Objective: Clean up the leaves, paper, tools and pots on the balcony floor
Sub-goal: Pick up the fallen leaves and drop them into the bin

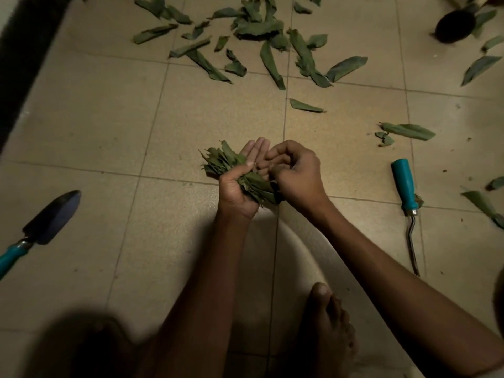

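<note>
- Green leaves are the only part of the job under way in the head view: a gathered bundle of leaves [240,175] lies across the left hand [240,186], held above the tiled floor [109,118] in front of the person.
- Left hand: thumb pressed down over the bundle, fingers stretched out almost straight beneath it, so the leaves are pinned between thumb and palm.
- Right hand [296,170]: fingers curled in against the left palm and the bundle; whether they pinch a leaf or merely tuck it in, I cannot tell.
- Left to do, by my reading, is most of it: a wide scatter of loose leaves [261,36] lies well ahead, with more leaves [409,130] off to the right.
- Tools lie untouched: a trowel [46,222] at the left and a teal-handled tool [406,192] at the right, both flat on the floor.
- Containers: one dark round pot [454,27] sits far right at the top, with leaves around it; its contents are too dark to make out.
- Paper: none that I can pick out.
</note>
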